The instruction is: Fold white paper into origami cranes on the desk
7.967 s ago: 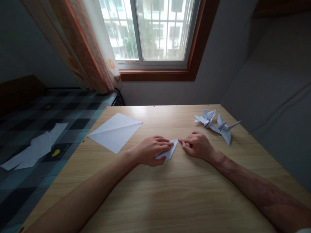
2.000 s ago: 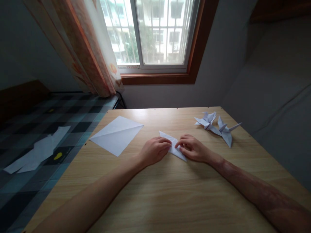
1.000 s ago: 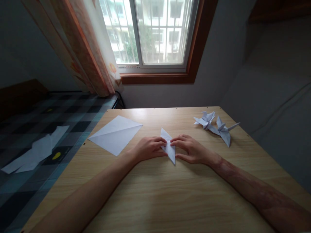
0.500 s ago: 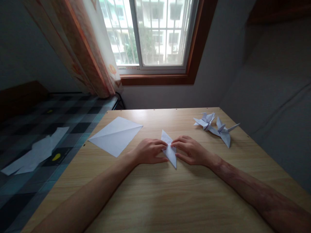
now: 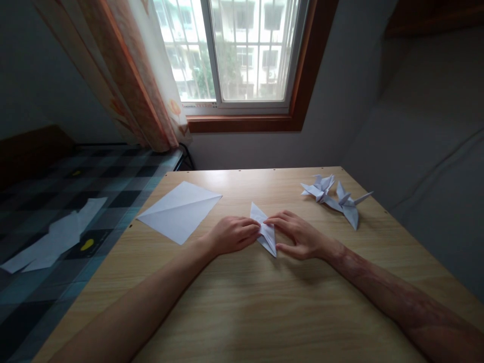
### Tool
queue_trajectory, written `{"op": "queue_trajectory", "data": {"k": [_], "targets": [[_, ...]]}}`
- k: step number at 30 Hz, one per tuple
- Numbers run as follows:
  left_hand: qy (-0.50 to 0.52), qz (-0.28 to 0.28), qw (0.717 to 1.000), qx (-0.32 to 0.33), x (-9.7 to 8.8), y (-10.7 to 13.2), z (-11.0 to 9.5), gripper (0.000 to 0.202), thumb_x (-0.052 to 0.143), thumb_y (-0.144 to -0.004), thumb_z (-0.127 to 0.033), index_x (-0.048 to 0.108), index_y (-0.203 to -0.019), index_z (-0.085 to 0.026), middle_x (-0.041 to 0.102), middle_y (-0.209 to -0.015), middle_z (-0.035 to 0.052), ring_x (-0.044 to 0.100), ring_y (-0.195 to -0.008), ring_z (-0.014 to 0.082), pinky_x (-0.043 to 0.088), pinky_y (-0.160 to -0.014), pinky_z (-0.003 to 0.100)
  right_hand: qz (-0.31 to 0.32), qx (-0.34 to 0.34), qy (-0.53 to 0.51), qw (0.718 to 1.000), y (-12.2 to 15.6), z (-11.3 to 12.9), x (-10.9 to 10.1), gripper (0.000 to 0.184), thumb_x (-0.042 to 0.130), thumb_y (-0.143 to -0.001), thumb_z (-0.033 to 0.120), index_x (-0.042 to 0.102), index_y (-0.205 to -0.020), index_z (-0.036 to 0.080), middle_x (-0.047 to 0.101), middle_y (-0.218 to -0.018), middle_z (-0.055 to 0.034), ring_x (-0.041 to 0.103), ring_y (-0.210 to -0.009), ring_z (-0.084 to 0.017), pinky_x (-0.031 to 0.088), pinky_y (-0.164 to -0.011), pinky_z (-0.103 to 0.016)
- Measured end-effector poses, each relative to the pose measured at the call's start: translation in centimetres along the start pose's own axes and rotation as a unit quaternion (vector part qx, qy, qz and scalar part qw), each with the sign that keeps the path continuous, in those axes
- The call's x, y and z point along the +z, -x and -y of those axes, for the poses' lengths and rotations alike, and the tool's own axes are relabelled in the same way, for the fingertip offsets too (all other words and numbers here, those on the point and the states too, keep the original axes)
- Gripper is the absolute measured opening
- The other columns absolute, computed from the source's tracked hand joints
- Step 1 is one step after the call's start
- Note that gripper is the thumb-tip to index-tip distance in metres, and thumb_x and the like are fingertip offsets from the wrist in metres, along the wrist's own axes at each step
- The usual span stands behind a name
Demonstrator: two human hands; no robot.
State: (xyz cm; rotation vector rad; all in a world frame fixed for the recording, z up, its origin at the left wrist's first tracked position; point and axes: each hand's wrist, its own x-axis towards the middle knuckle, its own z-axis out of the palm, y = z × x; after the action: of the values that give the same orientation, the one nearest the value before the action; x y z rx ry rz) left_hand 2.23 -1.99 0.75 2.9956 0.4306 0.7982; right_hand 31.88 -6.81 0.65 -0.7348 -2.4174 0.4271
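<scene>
A small folded white paper (image 5: 268, 237), pointed at its far and near ends, lies on the table between my hands. My left hand (image 5: 235, 234) is closed on its left edge, thumb and fingers pinched together at the middle. From the other side, my right hand (image 5: 297, 234) grips the paper with fingertips on its upper right part and the thumb at its near tip. Those fingers are bent, with a gap between thumb and forefinger. Part of the paper's left side is hidden under the left fingers.
On the wooden table (image 5: 212, 312), a creased white paper sheet (image 5: 180, 212) lies left. Folded paper cranes (image 5: 319, 189) stand at the back right. White paper pieces (image 5: 60, 237) rest on the checked bed (image 5: 124, 171) beside the table. A window (image 5: 253, 55) is ahead.
The left thumb has drawn in against its fingers on the paper. The paper's near end has lifted and shifted slightly, and the right thumb has moved a little nearer to me.
</scene>
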Motion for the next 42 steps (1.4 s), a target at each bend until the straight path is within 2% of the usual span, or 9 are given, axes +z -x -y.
{"op": "queue_trajectory", "data": {"k": [6,11,17,26,28,31,35,39,42], "targets": [[0.084,0.01,0.994,-0.064,-0.4,-0.1,0.1,0.013,0.065,-0.103,-0.03,0.077,-0.102,-0.024,0.085,-0.122,0.0042,0.082,-0.098,0.0198,0.063,-0.088,0.031,-0.012,0.008,0.015,1.0,0.3,-0.2,0.3,0.062,0.081,-0.098,0.038,0.059,-0.154,0.024,0.072,-0.136,-0.015,0.065,-0.122,-0.035,0.057,-0.107,-0.053],[0.099,0.052,0.99,-0.085,-0.3,-0.3,0.6,0.03,0.072,-0.102,-0.036,0.074,-0.128,-0.024,0.082,-0.127,0.0084,0.078,-0.115,0.0254,0.06,-0.104,0.039,-0.021,0.01,0.015,1.0,0.4,-0.3,0.6,0.059,0.082,-0.098,0.031,0.061,-0.152,0.025,0.074,-0.125,-0.0129,0.065,-0.114,-0.033,0.059,-0.1,-0.051],[0.122,0.071,0.988,-0.065,-0.5,-0.5,0.5,0.031,0.066,-0.106,-0.035,0.07,-0.134,-0.023,0.079,-0.129,0.0113,0.074,-0.117,0.0276,0.058,-0.105,0.042,-0.047,-0.024,0.0,0.999,0.2,-0.3,0.7,0.009,0.071,-0.105,0.02,0.075,-0.11,0.026,0.078,-0.104,-0.0074,0.069,-0.094,-0.025,0.059,-0.087,-0.041],[0.224,0.056,0.965,-0.125,-0.2,0.0,0.5,0.07,0.091,-0.085,-0.055,0.069,-0.144,-0.023,0.077,-0.114,0.0099,0.072,-0.104,0.0269,0.057,-0.097,0.039,-0.067,-0.045,0.023,0.996,0.4,-0.9,1.1,0.025,0.066,-0.09,0.005,0.068,-0.103,0.027,0.083,-0.105,-0.0024,0.079,-0.101,-0.023,0.059,-0.108,-0.046],[0.266,0.052,0.953,-0.136,-0.4,-0.1,0.5,0.063,0.09,-0.087,-0.056,0.073,-0.137,-0.022,0.078,-0.111,0.009,0.071,-0.1,0.0241,0.057,-0.093,0.036,-0.064,-0.042,0.034,0.996,0.5,-0.9,0.8,0.025,0.064,-0.09,0.007,0.068,-0.105,0.027,0.084,-0.108,-0.0031,0.08,-0.102,-0.023,0.058,-0.11,-0.048],[0.312,0.067,0.941,-0.111,-1.1,-0.7,0.3,0.033,0.081,-0.098,-0.053,0.082,-0.106,-0.021,0.08,-0.104,0.0097,0.072,-0.098,0.023,0.055,-0.094,0.036,-0.047,-0.046,0.031,0.997,0.6,-0.6,0.2,0.023,0.065,-0.089,0.013,0.07,-0.106,0.027,0.085,-0.115,-0.0048,0.081,-0.103,-0.026,0.057,-0.112,-0.052],[0.323,0.068,0.936,-0.122,-1.4,-1.1,0.1,0.047,0.06,-0.112,-0.047,0.077,-0.077,-0.021,0.079,-0.09,0.0081,0.07,-0.085,0.0191,0.054,-0.086,0.034,-0.038,-0.032,0.068,0.996,0.6,-0.4,0.0,0.009,0.073,-0.096,0.025,0.073,-0.104,0.027,0.086,-0.121,-0.0066,0.081,-0.105,-0.029,0.06,-0.106,-0.054],[0.259,0.069,0.956,-0.118,-0.8,-0.8,0.5,0.047,0.076,-0.101,-0.055,0.067,-0.069,-0.021,0.073,-0.079,0.0048,0.066,-0.078,0.0185,0.052,-0.08,0.034,-0.023,-0.019,0.118,0.993,0.5,-0.8,0.5,0.023,0.081,-0.099,0.038,0.074,-0.118,0.027,0.084,-0.126,-0.0097,0.079,-0.115,-0.032,0.061,-0.105,-0.055],[0.209,0.083,0.969,-0.105,-0.4,-0.6,0.6,0.042,0.087,-0.09,-0.058,0.069,-0.078,-0.022,0.074,-0.089,0.0047,0.066,-0.086,0.0197,0.051,-0.082,0.034,-0.025,-0.012,0.12,0.992,0.5,-1.2,0.6,0.022,0.078,-0.102,0.036,0.073,-0.122,0.027,0.083,-0.131,-0.0098,0.077,-0.123,-0.031,0.06,-0.108,-0.054]]}}
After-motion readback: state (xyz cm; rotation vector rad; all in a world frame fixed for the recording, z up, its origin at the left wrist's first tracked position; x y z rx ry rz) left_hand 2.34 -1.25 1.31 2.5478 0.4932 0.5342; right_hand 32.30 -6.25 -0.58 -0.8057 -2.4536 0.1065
